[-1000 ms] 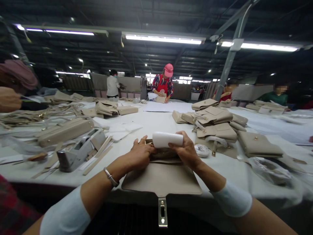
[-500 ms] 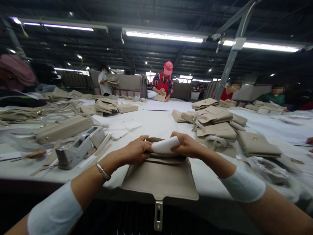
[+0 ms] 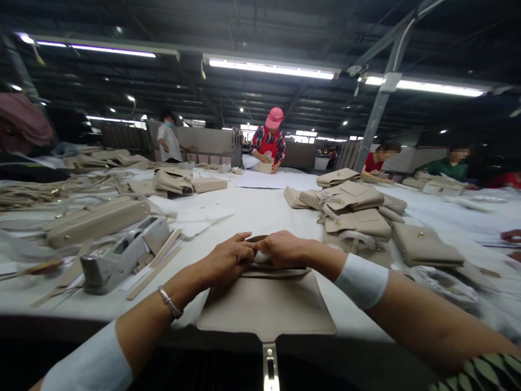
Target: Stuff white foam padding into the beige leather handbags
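A beige handbag (image 3: 268, 309) lies at the table's front edge. Its flap is folded open toward me, and the metal clasp strap (image 3: 269, 369) hangs past the edge. My left hand (image 3: 231, 259) grips the left side of the bag's opening, fingers curled over the rim. At the mouth of the bag, my right hand (image 3: 285, 248) is closed on a piece of white paper (image 3: 262, 259). Most of the paper is hidden by the right fingers and the bag. Both hands nearly touch each other over the opening.
A grey tape dispenser (image 3: 122, 255) and beige strips (image 3: 157, 266) lie to the left, near another bag (image 3: 100, 220). Stacked handbags (image 3: 354, 203) stand to the right beside crumpled clear plastic (image 3: 443, 288). A person in a pink cap (image 3: 272, 138) works across the table.
My right hand has moved left and down into the bag's opening with the white paper, which now shows much less. My left hand stays at the rim.
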Motion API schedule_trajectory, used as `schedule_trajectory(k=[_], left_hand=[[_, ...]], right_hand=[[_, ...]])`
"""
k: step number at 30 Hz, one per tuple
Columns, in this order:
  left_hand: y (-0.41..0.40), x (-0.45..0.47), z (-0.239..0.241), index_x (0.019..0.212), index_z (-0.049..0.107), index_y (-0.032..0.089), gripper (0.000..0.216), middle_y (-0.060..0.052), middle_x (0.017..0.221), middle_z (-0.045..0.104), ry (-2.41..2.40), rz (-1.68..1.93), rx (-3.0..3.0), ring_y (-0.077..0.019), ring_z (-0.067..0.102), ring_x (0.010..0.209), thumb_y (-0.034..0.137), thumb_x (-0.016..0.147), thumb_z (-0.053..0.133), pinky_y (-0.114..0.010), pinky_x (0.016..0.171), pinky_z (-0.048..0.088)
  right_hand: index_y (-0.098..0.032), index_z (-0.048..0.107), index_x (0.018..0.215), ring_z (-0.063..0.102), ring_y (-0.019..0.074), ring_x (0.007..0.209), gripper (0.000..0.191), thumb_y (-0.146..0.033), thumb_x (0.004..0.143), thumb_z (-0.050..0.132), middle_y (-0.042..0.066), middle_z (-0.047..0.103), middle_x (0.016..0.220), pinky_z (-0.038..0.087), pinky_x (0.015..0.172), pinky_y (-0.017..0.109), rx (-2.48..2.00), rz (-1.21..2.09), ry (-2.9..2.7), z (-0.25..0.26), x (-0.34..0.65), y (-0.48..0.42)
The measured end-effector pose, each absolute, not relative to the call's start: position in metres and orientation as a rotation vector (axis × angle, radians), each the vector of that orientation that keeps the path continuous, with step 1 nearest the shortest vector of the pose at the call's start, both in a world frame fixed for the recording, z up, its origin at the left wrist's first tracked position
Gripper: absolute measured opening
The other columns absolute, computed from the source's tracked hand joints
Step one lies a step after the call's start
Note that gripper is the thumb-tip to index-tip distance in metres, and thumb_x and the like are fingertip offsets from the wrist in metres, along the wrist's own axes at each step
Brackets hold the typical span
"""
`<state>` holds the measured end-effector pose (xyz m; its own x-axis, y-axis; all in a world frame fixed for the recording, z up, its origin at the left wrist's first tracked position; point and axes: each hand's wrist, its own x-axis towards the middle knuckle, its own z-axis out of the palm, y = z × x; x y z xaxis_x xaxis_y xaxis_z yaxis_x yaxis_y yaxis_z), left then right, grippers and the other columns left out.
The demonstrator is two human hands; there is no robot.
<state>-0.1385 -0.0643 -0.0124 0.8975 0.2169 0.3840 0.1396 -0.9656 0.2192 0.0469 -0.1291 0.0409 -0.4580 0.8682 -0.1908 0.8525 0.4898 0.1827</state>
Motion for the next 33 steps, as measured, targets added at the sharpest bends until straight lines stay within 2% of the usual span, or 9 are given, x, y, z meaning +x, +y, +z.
schedule_trajectory(k=[5, 9, 13, 16, 20, 23, 27, 30, 33], left_hand=[[-0.068, -0.136, -0.009, 0.084, 0.061, 0.024, 0.02, 0.003, 0.104, 0.067, 0.325, 0.508, 2.921, -0.0165, 0.055, 0.11, 0.013, 0.082, 0.044, -0.039, 0.118, 0.02], [-0.06, -0.136, -0.022, 0.096, 0.063, 0.028, 0.024, 0.003, 0.117, 0.064, 0.479, 0.474, 2.952, -0.0235, 0.039, 0.131, 0.019, 0.083, 0.044, -0.042, 0.112, 0.032], [-0.057, -0.136, -0.031, 0.088, 0.062, 0.026, 0.019, 0.002, 0.121, 0.061, 0.534, 0.507, 2.934, -0.0245, 0.039, 0.131, 0.021, 0.083, 0.045, -0.04, 0.104, 0.042], [-0.058, -0.136, -0.031, 0.086, 0.061, 0.026, 0.017, 0.001, 0.116, 0.063, 0.494, 0.556, 2.919, -0.0232, 0.042, 0.128, 0.019, 0.082, 0.046, -0.038, 0.101, 0.044], [-0.057, -0.137, -0.031, 0.091, 0.06, 0.026, 0.018, 0.0, 0.116, 0.062, 0.483, 0.571, 2.926, -0.0227, 0.043, 0.126, 0.019, 0.081, 0.046, -0.037, 0.099, 0.045], [-0.062, -0.139, -0.028, 0.089, 0.058, 0.024, 0.014, 0.001, 0.117, 0.062, 0.465, 0.578, 2.941, -0.023, 0.043, 0.126, 0.02, 0.081, 0.048, -0.037, 0.101, 0.043], [-0.07, -0.138, -0.019, 0.081, 0.057, 0.022, 0.008, 0.0, 0.11, 0.065, 0.449, 0.527, 2.979, -0.0232, 0.044, 0.124, 0.022, 0.084, 0.049, -0.038, 0.105, 0.039], [-0.072, -0.136, -0.015, 0.082, 0.057, 0.021, 0.006, -0.001, 0.102, 0.066, 0.428, 0.506, 2.998, -0.0215, 0.05, 0.116, 0.022, 0.084, 0.052, -0.039, 0.108, 0.035], [-0.072, -0.135, -0.017, 0.085, 0.058, 0.021, 0.006, -0.002, 0.103, 0.065, 0.43, 0.549, 2.989, -0.0215, 0.05, 0.115, 0.023, 0.084, 0.052, -0.039, 0.106, 0.037]], right_hand=[[-0.017, 0.064, 0.103, 0.065, 0.025, 0.079, 0.035, -0.011, 0.068, 0.062, 0.008, 0.069, 0.096, 0.05, 0.065, 0.033, 1.386, -0.051, 2.221, 0.05, 0.026, -0.117], [-0.013, 0.066, 0.091, 0.065, 0.0235, 0.08, 0.023, -0.009, 0.068, 0.065, 0.008, 0.07, 0.092, 0.052, 0.07, 0.032, 1.432, -0.112, 2.129, 0.053, 0.024, -0.109], [-0.014, 0.057, 0.111, 0.065, 0.0249, 0.088, 0.032, -0.02, 0.081, 0.058, 0.01, 0.066, 0.106, 0.054, 0.07, 0.035, 1.506, -0.081, 2.173, 0.053, 0.034, -0.124], [-0.015, 0.049, 0.119, 0.063, 0.0256, 0.091, 0.032, -0.026, 0.09, 0.046, 0.011, 0.059, 0.115, 0.055, 0.067, 0.038, 1.558, 0.151, 2.398, 0.05, 0.042, -0.14], [-0.016, 0.052, 0.112, 0.062, 0.0255, 0.086, 0.025, -0.024, 0.094, 0.037, 0.01, 0.059, 0.109, 0.053, 0.063, 0.039, 1.506, 0.541, 2.574, 0.041, 0.046, -0.151], [-0.016, 0.058, 0.101, 0.062, 0.0245, 0.088, 0.021, -0.017, 0.09, 0.04, 0.008, 0.064, 0.101, 0.051, 0.067, 0.036, 1.429, 0.448, 2.543, 0.042, 0.046, -0.155], [-0.015, 0.064, 0.089, 0.064, 0.0228, 0.078, 0.016, -0.014, 0.079, 0.051, 0.008, 0.068, 0.084, 0.046, 0.059, 0.029, 1.401, 0.187, 2.333, 0.059, 0.046, -0.151], [-0.013, 0.067, 0.088, 0.064, 0.0234, 0.077, 0.02, -0.01, 0.071, 0.057, 0.009, 0.069, 0.083, 0.044, 0.059, 0.029, 1.363, 0.11, 2.196, 0.069, 0.042, -0.144], [-0.011, 0.069, 0.083, 0.063, 0.0228, 0.074, 0.02, -0.005, 0.068, 0.057, 0.01, 0.069, 0.081, 0.043, 0.06, 0.029, 1.366, 0.046, 2.143, 0.072, 0.038, -0.143]])
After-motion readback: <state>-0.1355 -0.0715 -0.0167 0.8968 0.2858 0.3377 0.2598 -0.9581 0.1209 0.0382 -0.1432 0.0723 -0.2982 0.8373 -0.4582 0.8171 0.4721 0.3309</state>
